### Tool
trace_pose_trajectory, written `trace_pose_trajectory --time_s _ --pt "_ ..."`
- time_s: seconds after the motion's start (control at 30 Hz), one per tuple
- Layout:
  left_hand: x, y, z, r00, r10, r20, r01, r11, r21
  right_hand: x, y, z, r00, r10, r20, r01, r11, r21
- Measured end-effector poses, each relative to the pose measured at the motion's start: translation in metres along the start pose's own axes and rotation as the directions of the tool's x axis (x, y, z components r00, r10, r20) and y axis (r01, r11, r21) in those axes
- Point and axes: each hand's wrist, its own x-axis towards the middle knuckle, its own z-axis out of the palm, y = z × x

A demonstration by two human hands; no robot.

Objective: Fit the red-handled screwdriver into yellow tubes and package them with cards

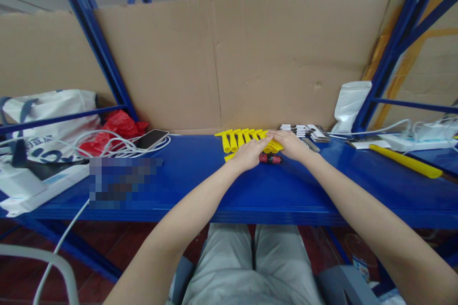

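Several yellow pieces (233,142), each a short tube with a thin pointed top, lie in a row at the back of the blue shelf. My left hand (248,152) reaches over the right part of the row, fingers stretched out and lying on or just above the pieces. From the other side my right hand (289,145) comes in with its fingers extended, and the fingertips of both hands meet over the yellow pieces. Just in front, a red and black tool handle (271,158) lies beside my left hand. Whether either hand grips a piece is hard to see.
Small white and black packets (304,131) sit right of the row. A long yellow strip (406,161) and a power strip (422,142) lie farther right. To the left are a phone (152,139), white cables, a red bag (119,128) and a cloth bag (57,119). Cardboard (268,57) closes the back.
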Motion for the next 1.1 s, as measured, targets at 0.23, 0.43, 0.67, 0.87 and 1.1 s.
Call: trace_pose_trajectory --time_s 0.23,0.43,0.67,0.87,1.1 --pt "-0.001 0.005 -0.004 0.997 -0.065 0.04 0.064 0.998 0.025 0.0 0.0 -0.01 0.996 0.086 -0.003 -0.086 0.996 -0.036" --pt "0.0 0.002 -0.001 0.997 -0.074 0.028 0.074 0.997 0.012 0.0 0.008 -0.01 0.93 0.364 -0.04 -0.365 0.931 -0.005" --pt "0.001 -0.001 0.001 1.0 0.012 0.007 -0.012 1.0 -0.01 -0.009 0.038 0.014 0.589 0.805 0.076 -0.802 0.569 0.182" --pt "0.001 0.0 0.002 1.0 0.013 -0.009 -0.014 0.999 -0.031 -0.013 0.04 0.019 0.5 0.856 0.135 -0.866 0.493 0.084" --pt "0.0 0.001 0.0 1.0 0.022 -0.006 -0.022 0.999 -0.037 -0.015 0.035 0.015 0.557 0.799 0.226 -0.81 0.583 -0.065"
